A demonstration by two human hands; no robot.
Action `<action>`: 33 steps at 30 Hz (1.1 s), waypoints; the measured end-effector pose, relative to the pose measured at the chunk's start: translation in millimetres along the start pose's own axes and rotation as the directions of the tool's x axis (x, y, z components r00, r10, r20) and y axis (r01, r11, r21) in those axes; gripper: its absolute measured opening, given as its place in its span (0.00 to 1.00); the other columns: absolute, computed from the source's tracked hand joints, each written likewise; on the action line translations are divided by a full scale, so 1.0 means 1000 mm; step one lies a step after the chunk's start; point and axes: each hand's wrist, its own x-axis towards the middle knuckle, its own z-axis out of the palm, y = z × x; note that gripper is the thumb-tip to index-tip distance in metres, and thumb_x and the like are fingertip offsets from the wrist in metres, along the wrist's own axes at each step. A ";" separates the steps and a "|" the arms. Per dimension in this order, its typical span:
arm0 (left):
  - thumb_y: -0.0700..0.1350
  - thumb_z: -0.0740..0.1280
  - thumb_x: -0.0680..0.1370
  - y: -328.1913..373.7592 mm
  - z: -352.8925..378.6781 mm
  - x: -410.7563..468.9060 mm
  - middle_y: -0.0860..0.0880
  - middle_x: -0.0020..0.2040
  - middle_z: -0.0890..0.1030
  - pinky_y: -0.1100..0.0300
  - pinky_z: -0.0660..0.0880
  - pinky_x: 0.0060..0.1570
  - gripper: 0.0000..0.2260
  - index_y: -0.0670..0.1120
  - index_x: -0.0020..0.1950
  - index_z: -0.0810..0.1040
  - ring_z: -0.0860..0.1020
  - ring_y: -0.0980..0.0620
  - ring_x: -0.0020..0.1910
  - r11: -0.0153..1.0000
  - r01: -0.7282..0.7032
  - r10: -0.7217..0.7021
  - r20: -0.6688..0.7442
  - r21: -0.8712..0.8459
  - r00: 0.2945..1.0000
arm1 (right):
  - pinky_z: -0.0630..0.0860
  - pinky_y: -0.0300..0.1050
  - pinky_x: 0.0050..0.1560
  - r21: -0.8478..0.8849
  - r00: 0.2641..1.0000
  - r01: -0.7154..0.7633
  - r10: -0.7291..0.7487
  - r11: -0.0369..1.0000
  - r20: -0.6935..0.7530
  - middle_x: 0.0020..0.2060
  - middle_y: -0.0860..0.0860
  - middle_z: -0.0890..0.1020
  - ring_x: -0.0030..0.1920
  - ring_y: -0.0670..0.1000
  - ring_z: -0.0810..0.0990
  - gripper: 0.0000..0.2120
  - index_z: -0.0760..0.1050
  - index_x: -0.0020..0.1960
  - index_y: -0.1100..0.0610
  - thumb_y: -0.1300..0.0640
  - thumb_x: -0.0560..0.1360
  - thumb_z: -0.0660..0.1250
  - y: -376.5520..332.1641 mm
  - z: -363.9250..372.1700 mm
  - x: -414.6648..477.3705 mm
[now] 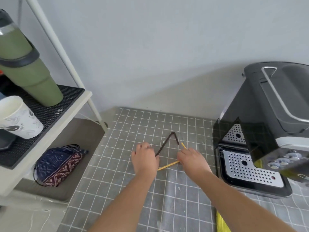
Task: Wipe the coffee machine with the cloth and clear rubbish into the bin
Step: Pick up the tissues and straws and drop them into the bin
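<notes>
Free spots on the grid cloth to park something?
Bare: the grid cloth from wall to black straw, and the near cloth between the forearms. Crowded: the centre, where left hand and right hand meet both straws; coffee machine fills the right.

I see green tumbler at 10 o'clock on shelf mat, paper cup beside it; patterned pouch at 8 o'clock below; grid cloth covering surface.

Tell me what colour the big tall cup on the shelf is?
The tall cup is olive green with a dark grey handle, seen in the head view.
</notes>
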 end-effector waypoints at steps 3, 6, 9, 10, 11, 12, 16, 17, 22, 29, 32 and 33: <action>0.55 0.63 0.77 -0.001 -0.009 -0.012 0.53 0.53 0.78 0.57 0.71 0.50 0.12 0.51 0.50 0.83 0.75 0.52 0.55 0.999 0.017 -0.017 0.002 -0.045 1.000 | 0.72 0.46 0.48 -0.053 1.000 -0.006 0.007 0.999 0.012 0.44 0.49 0.79 0.48 0.54 0.76 0.09 0.74 0.46 0.53 0.65 0.71 0.67 0.006 -0.008 -0.018; 0.54 0.64 0.77 0.002 -0.020 -0.032 0.54 0.45 0.82 0.60 0.72 0.36 0.09 0.52 0.48 0.82 0.79 0.52 0.44 0.980 0.048 -0.051 -0.011 -0.193 0.999 | 0.75 0.42 0.34 -0.086 0.996 -0.028 0.021 0.996 -0.087 0.31 0.44 0.77 0.34 0.50 0.77 0.20 0.73 0.36 0.50 0.65 0.53 0.79 0.013 -0.018 -0.043; 0.53 0.67 0.76 0.013 -0.026 -0.058 0.56 0.44 0.82 0.61 0.73 0.34 0.07 0.53 0.46 0.82 0.79 0.55 0.41 0.952 0.001 -0.016 -0.047 -0.307 0.999 | 0.73 0.40 0.30 -0.097 0.985 -0.066 0.049 0.993 -0.168 0.29 0.43 0.77 0.31 0.49 0.77 0.20 0.74 0.34 0.49 0.64 0.51 0.79 0.027 -0.024 -0.081; 0.53 0.67 0.75 0.018 -0.026 -0.066 0.56 0.44 0.82 0.63 0.71 0.32 0.06 0.52 0.45 0.82 0.78 0.55 0.40 0.942 -0.027 0.009 -0.055 -0.335 0.998 | 0.73 0.40 0.31 -0.081 0.982 -0.090 0.075 0.993 -0.171 0.29 0.44 0.77 0.32 0.49 0.77 0.19 0.74 0.34 0.48 0.64 0.52 0.79 0.032 -0.026 -0.094; 0.52 0.68 0.75 0.026 -0.027 -0.076 0.56 0.43 0.82 0.65 0.69 0.31 0.06 0.52 0.45 0.81 0.77 0.56 0.39 0.930 -0.060 0.042 -0.055 -0.362 0.998 | 0.73 0.40 0.33 -0.065 0.975 -0.132 0.118 0.989 -0.187 0.30 0.44 0.78 0.33 0.49 0.77 0.17 0.75 0.35 0.48 0.64 0.55 0.78 0.039 -0.029 -0.110; 0.52 0.69 0.75 0.036 -0.027 -0.085 0.56 0.43 0.82 0.66 0.69 0.31 0.06 0.51 0.44 0.82 0.77 0.56 0.38 0.914 -0.096 0.080 -0.057 -0.394 0.995 | 0.73 0.42 0.35 -0.034 0.966 -0.173 0.163 0.984 -0.200 0.32 0.45 0.79 0.35 0.50 0.78 0.14 0.75 0.37 0.49 0.64 0.59 0.76 0.048 -0.031 -0.127; 0.51 0.71 0.73 0.085 -0.021 -0.132 0.56 0.43 0.82 0.58 0.76 0.43 0.05 0.51 0.42 0.82 0.79 0.57 0.43 0.857 -0.225 0.246 -0.017 -0.464 0.969 | 0.75 0.46 0.35 0.066 0.918 -0.290 0.298 0.955 -0.262 0.33 0.45 0.81 0.36 0.52 0.79 0.10 0.77 0.38 0.51 0.62 0.64 0.76 0.081 -0.041 -0.210; 0.51 0.70 0.73 0.101 -0.017 -0.147 0.57 0.43 0.82 0.58 0.76 0.44 0.05 0.51 0.43 0.82 0.78 0.58 0.43 0.853 -0.267 0.300 0.003 -0.448 0.954 | 0.76 0.44 0.33 0.045 0.910 -0.309 0.310 0.950 -0.275 0.32 0.44 0.81 0.34 0.51 0.80 0.13 0.77 0.37 0.50 0.61 0.60 0.79 0.090 -0.046 -0.235; 0.54 0.69 0.73 0.193 0.002 -0.232 0.58 0.43 0.79 0.62 0.72 0.43 0.06 0.52 0.43 0.81 0.78 0.58 0.45 0.809 -0.436 0.497 0.064 -0.394 0.865 | 0.74 0.43 0.34 0.138 0.815 -0.503 0.521 0.853 -0.254 0.32 0.43 0.79 0.36 0.51 0.80 0.12 0.76 0.37 0.49 0.61 0.61 0.77 0.133 -0.053 -0.379; 0.55 0.67 0.74 0.356 0.025 -0.372 0.53 0.44 0.81 0.57 0.74 0.43 0.08 0.51 0.43 0.79 0.79 0.52 0.44 0.600 -0.693 0.790 0.157 -0.400 0.593 | 0.71 0.48 0.46 0.348 0.447 -0.807 0.879 0.477 -0.166 0.42 0.49 0.82 0.48 0.55 0.77 0.04 0.77 0.46 0.53 0.57 0.75 0.63 0.170 -0.051 -0.613; 0.55 0.66 0.74 0.407 0.042 -0.439 0.54 0.45 0.80 0.59 0.71 0.41 0.09 0.51 0.43 0.79 0.78 0.52 0.45 0.499 -0.775 0.867 0.209 -0.388 0.453 | 0.72 0.46 0.43 0.492 0.230 -0.838 0.970 0.237 -0.074 0.37 0.45 0.79 0.44 0.53 0.79 0.03 0.76 0.45 0.52 0.58 0.74 0.64 0.163 -0.044 -0.698; 0.55 0.66 0.74 0.417 0.047 -0.455 0.54 0.44 0.78 0.60 0.70 0.40 0.09 0.51 0.43 0.78 0.77 0.52 0.44 0.477 -0.786 0.879 0.230 -0.392 0.418 | 0.72 0.44 0.42 0.517 0.179 -0.839 0.983 0.172 -0.037 0.37 0.44 0.78 0.43 0.52 0.79 0.04 0.76 0.45 0.51 0.58 0.74 0.64 0.159 -0.040 -0.717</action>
